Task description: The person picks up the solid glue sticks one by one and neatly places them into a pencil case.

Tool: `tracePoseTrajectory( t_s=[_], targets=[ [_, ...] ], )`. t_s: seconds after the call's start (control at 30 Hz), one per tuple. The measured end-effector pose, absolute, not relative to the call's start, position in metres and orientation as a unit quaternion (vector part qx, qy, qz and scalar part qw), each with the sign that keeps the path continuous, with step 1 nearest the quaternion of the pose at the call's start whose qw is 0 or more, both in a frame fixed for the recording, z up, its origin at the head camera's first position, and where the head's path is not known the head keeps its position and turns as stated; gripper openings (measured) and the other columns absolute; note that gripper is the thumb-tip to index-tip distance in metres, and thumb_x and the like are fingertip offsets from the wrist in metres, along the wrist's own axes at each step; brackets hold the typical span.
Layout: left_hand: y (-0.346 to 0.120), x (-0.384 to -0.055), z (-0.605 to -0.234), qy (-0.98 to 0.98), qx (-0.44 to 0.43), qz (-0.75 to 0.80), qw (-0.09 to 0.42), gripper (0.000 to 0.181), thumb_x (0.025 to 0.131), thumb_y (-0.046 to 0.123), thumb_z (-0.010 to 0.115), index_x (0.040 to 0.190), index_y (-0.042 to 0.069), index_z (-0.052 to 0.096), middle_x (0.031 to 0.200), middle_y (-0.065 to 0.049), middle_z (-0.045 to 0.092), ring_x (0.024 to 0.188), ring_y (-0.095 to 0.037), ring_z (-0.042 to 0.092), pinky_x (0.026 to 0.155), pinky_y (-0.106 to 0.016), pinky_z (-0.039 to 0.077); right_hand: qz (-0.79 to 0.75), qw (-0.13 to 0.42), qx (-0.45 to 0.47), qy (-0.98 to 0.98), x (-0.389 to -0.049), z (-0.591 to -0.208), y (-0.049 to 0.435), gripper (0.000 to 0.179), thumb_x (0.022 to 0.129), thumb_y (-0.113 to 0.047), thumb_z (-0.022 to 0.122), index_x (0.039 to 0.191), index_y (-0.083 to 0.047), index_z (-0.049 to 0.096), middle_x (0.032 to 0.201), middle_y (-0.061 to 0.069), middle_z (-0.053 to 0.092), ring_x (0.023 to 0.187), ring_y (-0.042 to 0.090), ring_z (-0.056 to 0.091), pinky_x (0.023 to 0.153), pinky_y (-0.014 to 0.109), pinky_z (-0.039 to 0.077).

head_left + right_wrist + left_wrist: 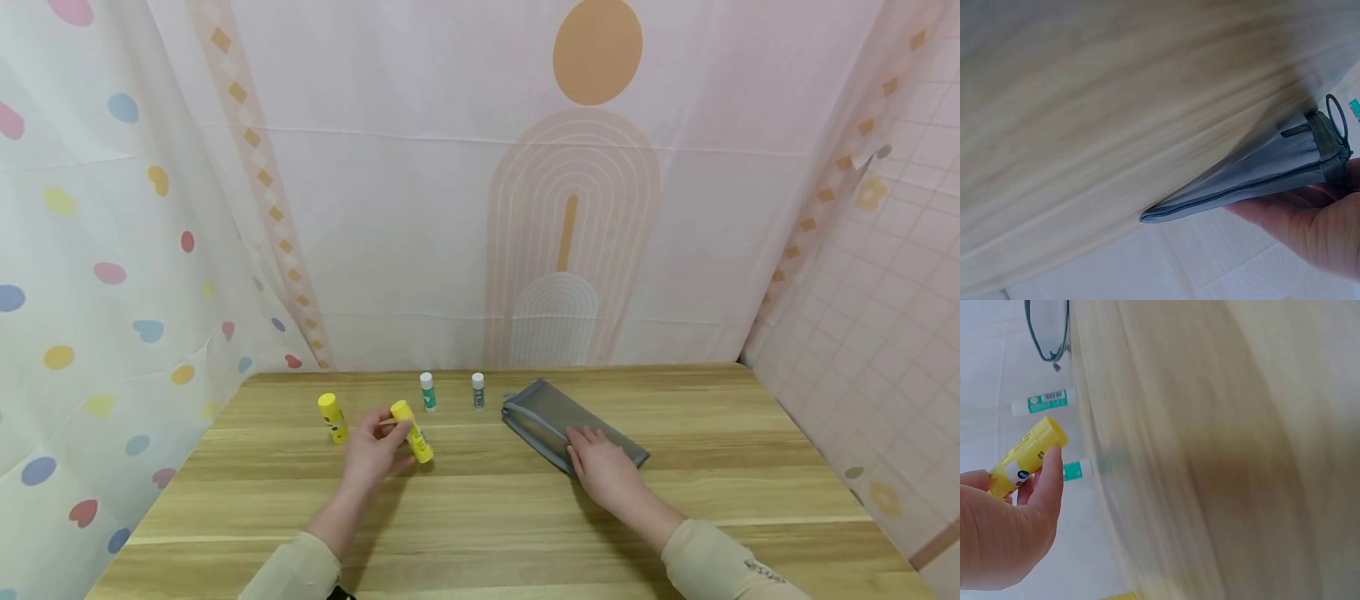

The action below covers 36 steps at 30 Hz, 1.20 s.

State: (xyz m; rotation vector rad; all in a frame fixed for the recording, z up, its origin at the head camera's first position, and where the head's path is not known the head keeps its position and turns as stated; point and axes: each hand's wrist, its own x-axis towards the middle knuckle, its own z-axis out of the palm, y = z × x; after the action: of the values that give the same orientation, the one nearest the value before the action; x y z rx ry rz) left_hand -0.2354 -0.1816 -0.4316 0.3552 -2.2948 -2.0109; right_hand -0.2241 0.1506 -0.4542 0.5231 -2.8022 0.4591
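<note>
My left hand (372,450) pinches a yellow glue stick (416,433) between thumb and fingers, and the stick leans with its upper end to the left. The left wrist view shows the same glue stick (1027,453) in the fingers. Whether its lower end touches the table cannot be told. On the right, my right hand (606,471) rests on a grey mesh zip pouch (570,417), fingers extended over its surface. In the right wrist view the pouch (1254,172) appears edge-on, with a zipper pull loop at one end; the hand's fingers are partly hidden behind it.
Another yellow glue stick (334,419) stands left of my left hand. Two smaller green-and-white glue sticks (428,393) stand near the back of the wooden table (480,525). Behind the table hangs a patterned curtain (405,233), with more fabric at both sides.
</note>
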Motion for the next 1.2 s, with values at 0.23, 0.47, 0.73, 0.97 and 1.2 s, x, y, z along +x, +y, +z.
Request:
tracePoseTrajectory(
  t_s=[0.23,0.47,0.73,0.97,1.2],
  targets=[
    [-0.169,-0.231,-0.43,-0.704,0.109,-0.702,0.014,0.041,0.1,0.015,0.062,0.133,-0.005,0.046,0.111,-0.016,0.056,0.086,-0.019,0.063,0.071,-0.04,0.061,0.158,0.132,0.183,-0.961,-0.224,-0.454,0.15,0.028,0.097,-0.009,0.062,0.121,0.004,0.065,0.117,0.029,0.065,0.106,0.052,0.06,0.079,0.066,0.053],
    [-0.155,-0.229,-0.433,-0.682,0.111,-0.723,-0.002,0.038,0.1,0.013,0.061,0.132,-0.003,0.048,0.113,-0.018,0.056,0.087,-0.021,0.063,0.071,-0.042,0.061,0.162,0.112,0.175,-0.965,-0.223,-0.453,0.149,0.029,0.099,-0.011,0.06,0.124,0.004,0.064,0.119,0.028,0.065,0.109,0.051,0.059,0.083,0.065,0.052],
    [-0.133,-0.228,-0.436,-0.668,0.092,-0.739,-0.01,0.037,0.1,0.013,0.06,0.131,-0.004,0.048,0.111,-0.019,0.057,0.088,-0.025,0.064,0.072,-0.043,0.061,0.163,0.112,0.177,-0.964,-0.223,-0.453,0.149,0.029,0.099,-0.011,0.06,0.124,0.003,0.064,0.119,0.028,0.064,0.109,0.052,0.059,0.082,0.066,0.052],
    [-0.115,-0.227,-0.437,-0.656,0.071,-0.751,-0.017,0.038,0.101,0.015,0.06,0.13,-0.005,0.047,0.11,-0.019,0.057,0.089,-0.026,0.065,0.072,-0.045,0.061,0.164,0.111,0.177,-0.964,-0.222,-0.452,0.15,0.029,0.099,-0.011,0.06,0.124,0.003,0.064,0.119,0.028,0.064,0.109,0.052,0.059,0.082,0.066,0.051],
    [-0.099,-0.225,-0.44,-0.645,0.054,-0.762,-0.032,0.039,0.101,0.013,0.059,0.131,-0.007,0.045,0.11,-0.019,0.058,0.089,-0.026,0.065,0.073,-0.046,0.061,0.164,0.111,0.177,-0.964,-0.222,-0.452,0.15,0.029,0.099,-0.011,0.06,0.124,0.003,0.064,0.12,0.027,0.064,0.109,0.052,0.059,0.082,0.066,0.051]
  ],
)
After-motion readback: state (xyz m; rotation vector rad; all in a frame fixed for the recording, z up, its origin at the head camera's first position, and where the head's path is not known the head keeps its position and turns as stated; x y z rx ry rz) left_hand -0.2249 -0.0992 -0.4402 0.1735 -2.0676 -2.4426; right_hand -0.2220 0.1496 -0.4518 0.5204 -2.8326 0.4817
